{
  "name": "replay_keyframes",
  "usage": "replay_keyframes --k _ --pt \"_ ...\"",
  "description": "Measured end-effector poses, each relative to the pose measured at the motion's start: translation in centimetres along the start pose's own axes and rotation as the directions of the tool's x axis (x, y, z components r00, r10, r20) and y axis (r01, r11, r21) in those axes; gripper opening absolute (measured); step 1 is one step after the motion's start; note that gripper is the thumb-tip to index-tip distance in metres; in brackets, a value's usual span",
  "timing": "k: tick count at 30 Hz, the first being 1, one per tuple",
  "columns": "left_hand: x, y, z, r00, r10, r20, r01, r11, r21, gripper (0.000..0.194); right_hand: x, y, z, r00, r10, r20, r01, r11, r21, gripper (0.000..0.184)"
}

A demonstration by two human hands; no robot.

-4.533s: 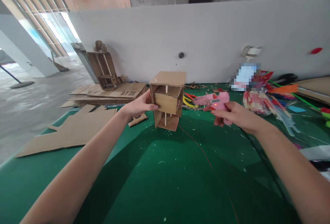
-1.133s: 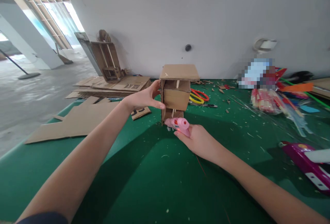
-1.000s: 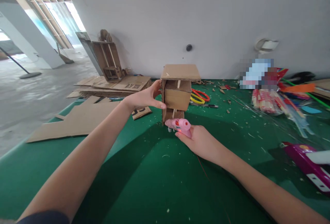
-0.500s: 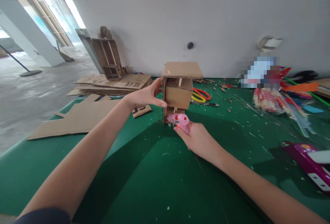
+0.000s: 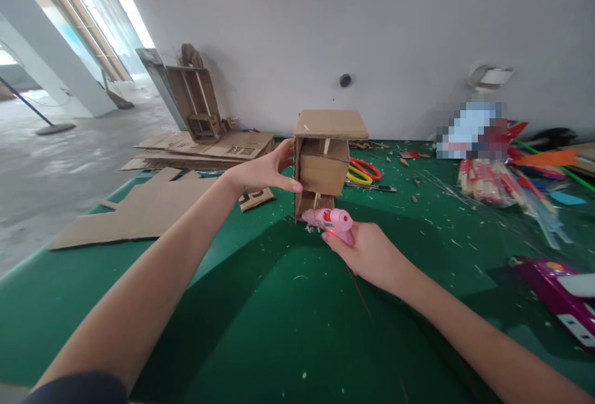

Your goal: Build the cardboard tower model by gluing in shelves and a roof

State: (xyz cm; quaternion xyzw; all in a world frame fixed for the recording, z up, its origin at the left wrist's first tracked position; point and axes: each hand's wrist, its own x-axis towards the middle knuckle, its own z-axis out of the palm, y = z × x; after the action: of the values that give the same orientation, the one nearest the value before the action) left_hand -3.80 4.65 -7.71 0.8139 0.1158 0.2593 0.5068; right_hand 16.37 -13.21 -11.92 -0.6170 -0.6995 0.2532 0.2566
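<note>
A small cardboard box model (image 5: 325, 159) with a flat lid and thin wooden sticks inside stands upright on the green table (image 5: 279, 317). My left hand (image 5: 260, 171) grips its left side, thumb in front and fingers behind. My right hand (image 5: 369, 252) is closed on a pink hot glue gun (image 5: 332, 221) with a red light lit. The gun's nozzle points left at the bottom front edge of the model, close to the table.
Yellow and red scissors (image 5: 362, 171) lie behind the model. Flat cardboard sheets (image 5: 134, 215) and a cardboard frame (image 5: 195, 103) sit at the left. Packets of sticks (image 5: 488, 181) and coloured scraps fill the right; a magenta object (image 5: 553, 289) lies near the right edge. A grey wall stands behind.
My right hand brought the glue gun from the model's right side down to its bottom front. In the last half second the gun slid slightly right. My left hand kept its grip.
</note>
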Motion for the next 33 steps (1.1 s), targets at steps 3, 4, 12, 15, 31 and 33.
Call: replay_keyframes --k 3,4,12,15,31,33 --pt "0.0 0.1 0.0 1.000 0.004 -0.003 -0.004 1.000 -0.008 0.098 -0.3 0.6 -1.6 1.000 -0.027 -0.007 0.027 1.000 0.001 0.040" --pt "0.0 0.2 0.0 1.000 0.004 -0.004 -0.004 1.000 -0.011 0.097 -0.4 0.9 -2.4 1.000 -0.029 0.002 0.029 1.000 -0.004 0.041" --pt "0.0 0.6 0.4 1.000 -0.017 -0.024 0.016 0.999 -0.047 0.095 -0.3 3.0 -7.8 0.994 0.010 0.112 -0.012 1.000 0.017 0.036" --pt "0.0 0.3 0.3 0.999 -0.032 -0.021 0.030 0.996 -0.080 0.095 -0.1 3.7 -8.4 0.995 0.028 0.096 -0.026 0.999 -0.020 0.036" --pt "-0.1 0.4 0.3 0.999 -0.034 0.003 0.034 0.996 -0.080 0.087 -1.7 3.5 -9.2 0.940 -0.292 0.177 0.182 0.867 0.464 0.032" --pt "-0.1 0.5 0.2 1.000 -0.026 0.008 0.026 0.998 -0.058 0.085 -2.1 2.6 -9.3 0.908 -0.356 0.218 0.252 0.883 0.396 0.041"
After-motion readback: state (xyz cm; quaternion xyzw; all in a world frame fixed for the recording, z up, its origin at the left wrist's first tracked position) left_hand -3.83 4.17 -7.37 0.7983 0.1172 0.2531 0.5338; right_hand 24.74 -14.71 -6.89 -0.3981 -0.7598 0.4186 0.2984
